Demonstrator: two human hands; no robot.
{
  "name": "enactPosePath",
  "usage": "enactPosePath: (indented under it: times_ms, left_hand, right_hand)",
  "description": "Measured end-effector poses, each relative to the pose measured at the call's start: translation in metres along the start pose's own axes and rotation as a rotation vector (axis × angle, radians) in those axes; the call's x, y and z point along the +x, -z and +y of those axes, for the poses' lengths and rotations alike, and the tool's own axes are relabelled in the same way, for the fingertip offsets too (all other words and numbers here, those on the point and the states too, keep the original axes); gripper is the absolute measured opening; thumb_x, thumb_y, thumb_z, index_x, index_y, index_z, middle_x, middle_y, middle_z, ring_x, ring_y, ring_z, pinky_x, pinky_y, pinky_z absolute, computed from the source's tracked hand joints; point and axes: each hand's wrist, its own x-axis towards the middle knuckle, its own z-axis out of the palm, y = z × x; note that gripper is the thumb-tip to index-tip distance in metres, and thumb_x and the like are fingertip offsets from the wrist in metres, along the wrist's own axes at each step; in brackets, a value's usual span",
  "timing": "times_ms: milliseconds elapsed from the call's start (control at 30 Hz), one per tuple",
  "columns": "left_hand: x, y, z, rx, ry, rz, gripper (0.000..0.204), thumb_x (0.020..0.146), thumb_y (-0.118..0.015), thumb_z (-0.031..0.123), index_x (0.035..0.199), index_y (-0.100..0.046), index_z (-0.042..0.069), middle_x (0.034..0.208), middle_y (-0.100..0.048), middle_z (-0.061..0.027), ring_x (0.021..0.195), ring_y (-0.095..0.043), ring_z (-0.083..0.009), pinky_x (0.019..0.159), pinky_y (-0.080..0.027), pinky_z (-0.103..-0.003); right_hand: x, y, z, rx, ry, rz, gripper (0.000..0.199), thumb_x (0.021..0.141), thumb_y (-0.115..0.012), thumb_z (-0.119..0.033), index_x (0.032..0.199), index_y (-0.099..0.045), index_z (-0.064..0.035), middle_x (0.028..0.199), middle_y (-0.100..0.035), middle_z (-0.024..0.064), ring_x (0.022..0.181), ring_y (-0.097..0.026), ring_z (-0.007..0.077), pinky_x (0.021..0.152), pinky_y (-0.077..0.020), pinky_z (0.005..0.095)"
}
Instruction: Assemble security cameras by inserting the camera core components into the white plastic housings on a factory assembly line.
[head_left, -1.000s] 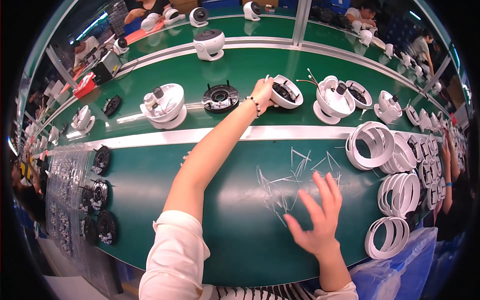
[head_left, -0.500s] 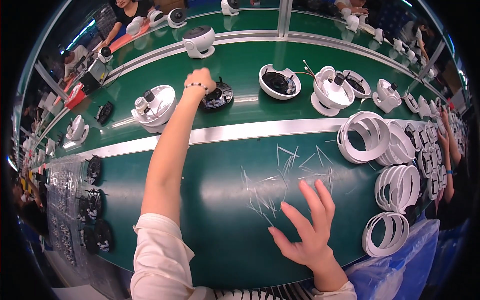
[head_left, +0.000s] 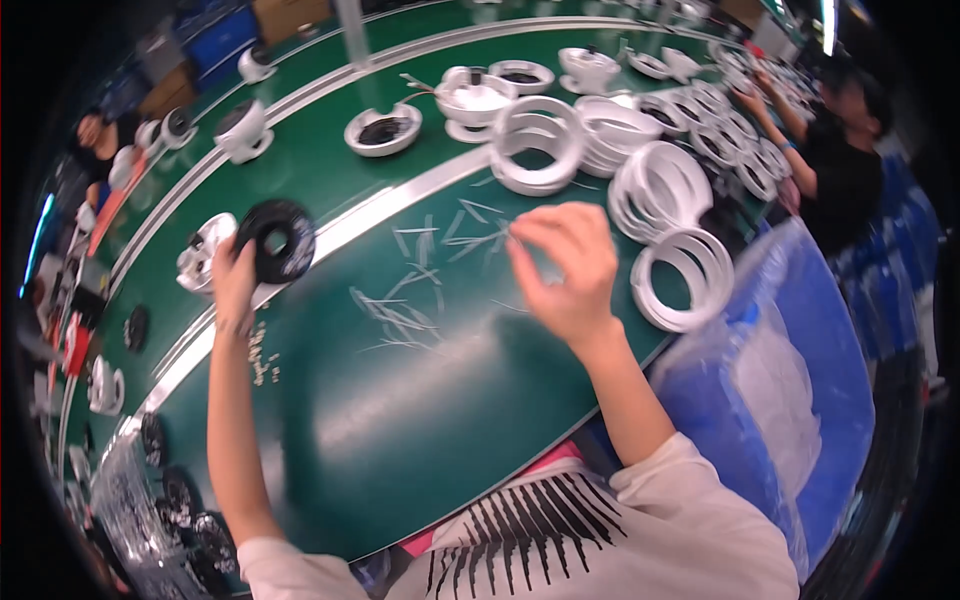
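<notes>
While the left hand [head_left: 232, 285] lifts a black ring-shaped part [head_left: 275, 240], the right hand [head_left: 565, 265] picks among thin metal pins [head_left: 420, 270].

As I see it from the bench side, the left fingers are closed around the black ring at about ten o'clock, holding it just above the metal rail [head_left: 350, 225] with a white dome housing [head_left: 200, 255] right behind it; I'd keep it level and bring it squarely down to the green mat [head_left: 400, 400]. Right-hand fingertips are pressed together at about one o'clock over the scattered pins; whether one is pinched I cannot tell. Counting: one black ring in hand, several more black ones at seven o'clock, roughly two dozen loose pins, and four stacks of white rings [head_left: 665, 190] near, with more beyond.
</notes>
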Motion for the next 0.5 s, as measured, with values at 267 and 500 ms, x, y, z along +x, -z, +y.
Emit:
enactPosePath:
  times_ms: [267, 500]
  left_hand:
    - [-0.165, 0.013, 0.018, -0.514, 0.298, 0.003, 0.029, 0.088, -0.040, 0.007, 0.116, -0.040, -0.003, 0.109, -0.052, -0.0112, 0.098, -0.055, -0.0205, 0.083, -0.045, -0.033]
    - [-0.190, 0.026, 0.025, -0.594, 0.295, 0.046, 0.027, 0.087, -0.041, 0.007, 0.113, -0.042, -0.002, 0.108, -0.053, -0.0122, 0.095, -0.056, -0.0231, 0.081, -0.047, -0.035]
  right_hand:
    - [-0.042, 0.076, 0.047, -0.382, -0.364, 0.134, 0.026, 0.064, -0.065, -0.005, 0.089, -0.057, -0.0040, 0.096, -0.054, 0.0114, 0.079, -0.053, 0.0269, 0.070, -0.0429, 0.0343]
    - [-0.020, 0.078, 0.077, -0.530, -0.765, 0.006, 0.053, 0.069, -0.061, -0.017, 0.114, -0.042, 0.0030, 0.093, -0.057, 0.0246, 0.088, -0.056, 0.0368, 0.078, -0.0443, 0.0388]
